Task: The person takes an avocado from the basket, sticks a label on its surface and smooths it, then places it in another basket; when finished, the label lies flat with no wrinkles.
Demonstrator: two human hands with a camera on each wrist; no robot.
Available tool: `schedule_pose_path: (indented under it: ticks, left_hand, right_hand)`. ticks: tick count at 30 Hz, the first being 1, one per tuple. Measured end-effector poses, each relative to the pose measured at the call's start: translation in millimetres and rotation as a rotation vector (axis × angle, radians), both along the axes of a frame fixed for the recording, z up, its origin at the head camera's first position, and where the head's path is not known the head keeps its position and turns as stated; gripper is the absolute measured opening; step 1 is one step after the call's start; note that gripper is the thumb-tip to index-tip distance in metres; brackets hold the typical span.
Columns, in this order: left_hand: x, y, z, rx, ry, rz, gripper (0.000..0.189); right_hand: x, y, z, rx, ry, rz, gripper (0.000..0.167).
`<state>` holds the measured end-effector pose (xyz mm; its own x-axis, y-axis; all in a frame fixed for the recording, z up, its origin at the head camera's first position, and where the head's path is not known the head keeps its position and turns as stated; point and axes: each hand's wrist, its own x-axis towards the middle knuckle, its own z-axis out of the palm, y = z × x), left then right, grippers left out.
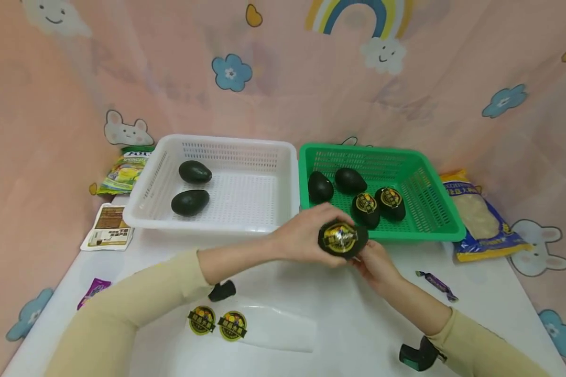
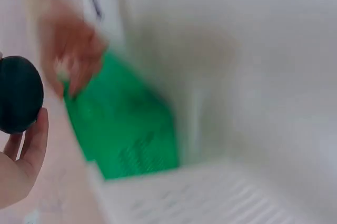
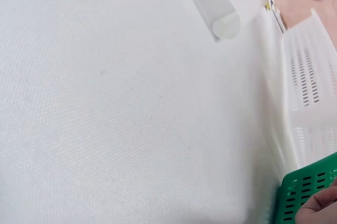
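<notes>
My left hand point(image 1: 306, 235) grips a dark avocado point(image 1: 360, 242) with a round black-and-gold sticker point(image 1: 339, 237) on its upper side, held over the front edge of the green basket point(image 1: 434, 234). Close beneath the avocado is my right hand point(image 1: 376, 266), its fingertips partly hidden behind the fruit. The left wrist view shows the right hand point(image 2: 73, 50) blurred, fingers bent loosely downward by the green rim. Inside the green basket lie two stickered avocados point(image 1: 367, 209) and two plain avocados point(image 1: 350, 180). The white basket point(image 1: 207, 226) holds two plain avocados point(image 1: 191, 202).
On the table, a backing strip point(image 1: 283, 330) carries two round stickers point(image 1: 232, 325). A wrapped candy point(image 1: 436, 286) lies to the right, a purple packet point(image 1: 93, 291) to the left. Snack bags point(image 1: 481, 217) flank the baskets. A pink patterned cloth point(image 1: 283, 94) hangs behind.
</notes>
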<state>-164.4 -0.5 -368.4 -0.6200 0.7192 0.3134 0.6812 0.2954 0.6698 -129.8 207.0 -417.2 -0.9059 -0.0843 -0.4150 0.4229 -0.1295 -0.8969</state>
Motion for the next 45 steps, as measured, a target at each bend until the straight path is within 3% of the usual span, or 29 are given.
schedule_pose_path:
  ticks: [3, 6, 8, 11, 14, 16, 18, 21, 23, 25, 27, 29, 33, 36, 40, 42, 45]
  left_hand:
    - [-29.5, 17.3, 16.1, -0.052, 0.039, 0.075, 0.068]
    - [-48.3, 27.1, 19.6, -0.122, 0.075, 0.153, 0.076]
    - [-51.8, 28.0, 19.1, -0.112, 0.085, 0.179, 0.074]
    - [-43.8, 22.3, 16.1, 0.01, 0.002, 0.14, 0.049]
    - [-24.5, 9.1, 5.8, 0.115, -0.177, 0.031, 0.021]
    - [-8.3, -6.6, -7.3, 0.125, -0.341, -0.033, 0.012]
    - [8.0, -27.6, -24.4, 0.111, -0.524, -0.052, 0.012]
    - [26.1, -64.7, -50.4, 0.11, -0.762, 0.038, 0.025]
    - [31.9, -88.7, -63.8, 0.173, -0.881, 0.17, 0.035]
    - [33.0, -109.4, -71.4, 0.259, -0.95, 0.309, 0.043]
    - [30.8, -124.1, -74.5, 0.365, -0.996, 0.43, 0.048]
    - [27.5, -133.0, -74.1, 0.447, -1.02, 0.49, 0.047]
    - [22.3, -138.7, -70.2, 0.508, -1.019, 0.518, 0.043]
    - [21.8, -139.4, -69.3, 0.504, -1.011, 0.506, 0.043]
    - [22.7, -141.1, -70.0, 0.493, -1.014, 0.482, 0.044]
    - [23.0, -142.1, -69.8, 0.491, -1.015, 0.46, 0.042]
    - [23.4, -144.1, -69.6, 0.495, -1.023, 0.416, 0.043]
  right_hand:
    - [-1.3, 1, -3.3, 0.016, 0.003, 0.03, 0.018]
    - [-2.9, 1, -6.1, 0.058, -0.001, 0.074, 0.02]
    - [-3.2, 1, -7.2, 0.07, -0.002, 0.086, 0.022]
    - [-3.5, 2, -8.4, 0.064, -0.002, 0.082, 0.021]
    - [-3.2, 2, -8.7, 0.05, 0.004, 0.059, 0.02]
    - [-2.5, 1, -8.3, 0.048, 0.007, 0.058, 0.02]
    - [-0.8, -1, -6.8, 0.058, 0.007, 0.09, 0.022]
    - [2.7, -7, -2.5, 0.107, 0.009, 0.272, 0.031]
    - [3.4, -15, 4.9, 0.162, 0.049, 0.453, 0.036]
    - [-0.8, -28, 18.6, 0.217, 0.128, 0.645, 0.036]
    - [-12.8, -46, 39.6, 0.264, 0.232, 0.786, 0.031]
    - [-32.6, -66, 66.7, 0.297, 0.338, 0.911, 0.027]
    - [-89.0, -116, 118.4, 0.336, 0.482, 1.121, 0.025]
    - [-133.6, -156, 140.6, 0.35, 0.555, 1.225, 0.027]
    - [-180.7, -203, 142.2, 0.428, 0.597, 1.247, 0.031]
    - [-196.1, -223, 130.4, 0.492, 0.599, 1.244, 0.032]
    - [-206.5, -248, 102.0, 0.557, 0.629, 1.269, 0.036]
